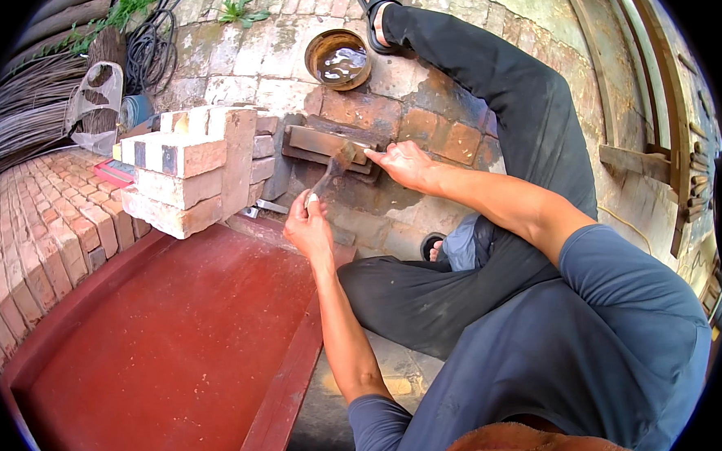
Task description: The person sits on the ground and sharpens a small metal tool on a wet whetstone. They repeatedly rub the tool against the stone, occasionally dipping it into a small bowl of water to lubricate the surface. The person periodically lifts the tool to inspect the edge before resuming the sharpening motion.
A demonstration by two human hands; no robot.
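My left hand (309, 226) is closed around the lower end of a narrow metal tool (324, 181) with a wider, brownish far end; its exact kind I cannot make out. My right hand (408, 165) reaches in from the right, its fingertips pinched together at the end of a brown block, close to the tool's wide end. This long, flat block (314, 138), which looks like a sharpening stone, lies raised on a support over dark, wet ground. The tool's wide end rests against or just above the block's near side.
Past the block stands a round, rusty basin (338, 59) of murky water. Stacked pale bricks (180, 165) rise left of my hands, beside a low brick wall (47, 230). A red panel (167, 342) with a raised rim fills the lower left. My trousered legs (526, 102) flank the work spot.
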